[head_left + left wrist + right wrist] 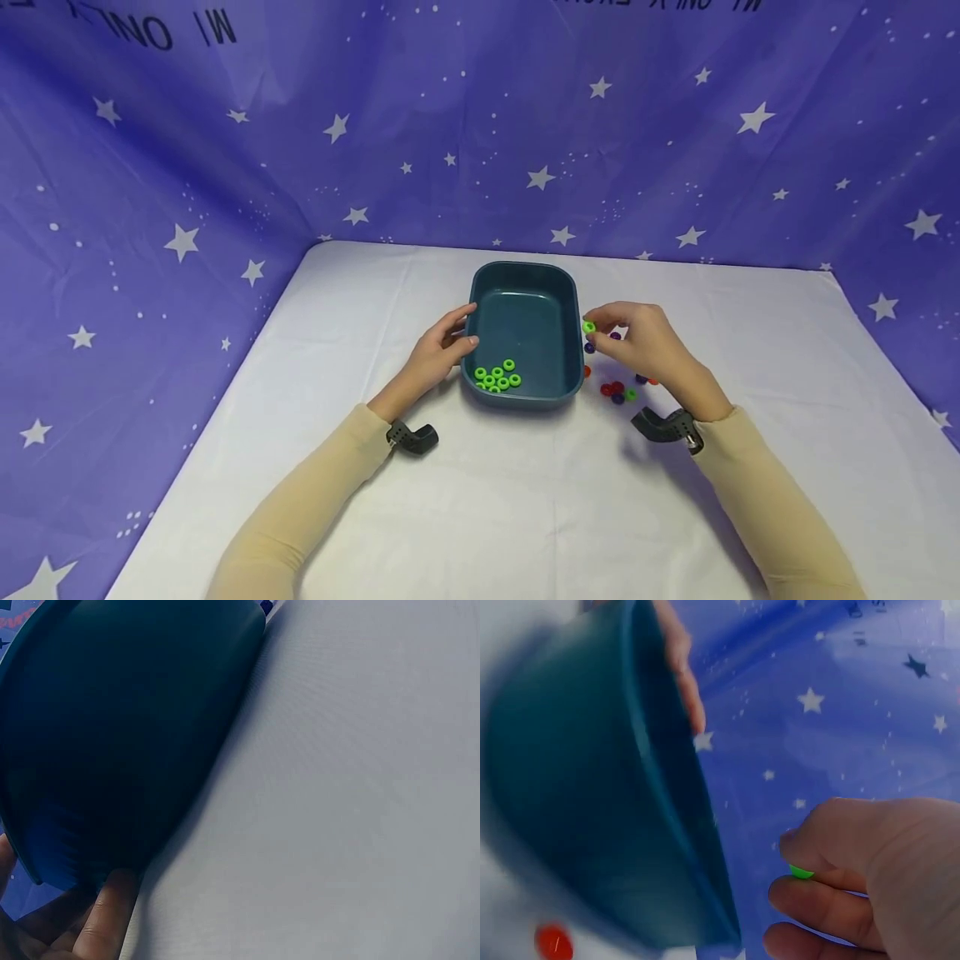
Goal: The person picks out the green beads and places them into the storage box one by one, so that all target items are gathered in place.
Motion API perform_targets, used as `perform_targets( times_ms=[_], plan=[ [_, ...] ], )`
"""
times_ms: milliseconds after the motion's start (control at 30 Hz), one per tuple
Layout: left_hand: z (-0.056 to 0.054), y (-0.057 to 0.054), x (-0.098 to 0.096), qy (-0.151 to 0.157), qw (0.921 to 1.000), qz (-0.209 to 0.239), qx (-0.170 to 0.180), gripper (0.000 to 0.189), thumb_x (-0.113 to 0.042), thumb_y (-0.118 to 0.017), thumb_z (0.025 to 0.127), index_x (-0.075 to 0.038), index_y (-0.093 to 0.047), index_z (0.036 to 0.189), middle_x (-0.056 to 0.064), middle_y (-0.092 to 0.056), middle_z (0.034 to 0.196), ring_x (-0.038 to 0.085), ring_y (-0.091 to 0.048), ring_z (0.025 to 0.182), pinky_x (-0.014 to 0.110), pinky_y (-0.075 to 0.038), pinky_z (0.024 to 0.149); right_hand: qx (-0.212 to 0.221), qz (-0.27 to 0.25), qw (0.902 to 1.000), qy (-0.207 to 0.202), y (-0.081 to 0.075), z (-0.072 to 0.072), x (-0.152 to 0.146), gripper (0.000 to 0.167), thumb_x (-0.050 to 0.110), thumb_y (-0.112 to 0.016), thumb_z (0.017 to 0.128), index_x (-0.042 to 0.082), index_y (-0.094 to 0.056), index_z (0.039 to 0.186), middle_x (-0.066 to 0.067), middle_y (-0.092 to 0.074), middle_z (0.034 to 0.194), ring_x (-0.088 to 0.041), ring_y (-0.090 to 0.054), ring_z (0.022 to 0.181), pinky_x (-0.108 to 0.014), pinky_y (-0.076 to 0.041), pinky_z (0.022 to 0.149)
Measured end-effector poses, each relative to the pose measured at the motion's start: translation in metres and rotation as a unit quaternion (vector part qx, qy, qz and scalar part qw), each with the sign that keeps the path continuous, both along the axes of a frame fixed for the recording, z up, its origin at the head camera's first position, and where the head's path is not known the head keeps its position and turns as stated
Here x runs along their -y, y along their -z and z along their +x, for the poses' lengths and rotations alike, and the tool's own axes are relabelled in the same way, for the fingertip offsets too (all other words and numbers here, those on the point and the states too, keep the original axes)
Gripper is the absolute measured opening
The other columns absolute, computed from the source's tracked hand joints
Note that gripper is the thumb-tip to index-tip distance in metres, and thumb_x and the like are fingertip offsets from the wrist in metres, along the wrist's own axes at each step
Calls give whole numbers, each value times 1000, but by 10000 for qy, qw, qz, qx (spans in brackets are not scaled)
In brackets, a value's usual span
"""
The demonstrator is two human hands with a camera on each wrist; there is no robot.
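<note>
A dark teal plastic tub (528,333) stands on the white cloth, with several bright green rings (497,372) in its near left corner. At its left side my left hand (431,354) holds the rim, thumb and forefinger over the edge; in the left wrist view other fingers (109,915) lie against the outer wall. Just right of the tub, my right hand (637,337) pinches one green ring (588,327) between thumb and fingertips. Most of that ring is hidden by the fingers in the right wrist view, where a green sliver shows.
Loose rings lie right of the tub below my right hand: red rings (612,389), dark purple ones (618,399), orange ones and another green ring (631,395). Some are partly covered by the hand. A purple star-printed curtain (480,125) hangs behind the table.
</note>
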State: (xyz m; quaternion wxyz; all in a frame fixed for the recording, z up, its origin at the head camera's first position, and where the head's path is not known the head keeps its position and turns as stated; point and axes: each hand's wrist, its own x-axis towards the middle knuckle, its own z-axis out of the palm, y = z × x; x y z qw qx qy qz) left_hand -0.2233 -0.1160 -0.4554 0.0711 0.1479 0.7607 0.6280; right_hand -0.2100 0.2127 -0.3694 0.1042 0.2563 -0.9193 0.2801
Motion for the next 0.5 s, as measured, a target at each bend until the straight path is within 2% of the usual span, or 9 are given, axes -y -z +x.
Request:
perform_targets(
  times_ms=[233,367,500],
  plan=[
    [1,0,-1,-34,10000,11,-12,59,-17,-59,102,-20,-39,158,23,-44,155,40,-55,136,46,-60,97,236,-144,9985,-466,-6,-3,38,23,7,-72,88,1,-77,109,-10,-77,96,-22,-71,86,-36,-57,69],
    [1,-1,-1,-53,10000,1,-1,59,-17,-60,102,-20,-40,157,23,-45,155,40,-55,136,48,-59,98,376,-76,9965,-738,-1,-6,56,24,9,-73,88,0,-76,110,-10,-78,97,-21,-71,85,-43,-62,75],
    [1,-1,-1,-26,10000,15,16,59,-17,-60,102,-20,-40,158,23,-44,155,40,-55,137,47,-59,98,432,131,9942,-971,8,-10,71,22,10,-74,88,1,-77,108,-9,-78,95,-19,-70,83,-40,-62,75]
  ],
)
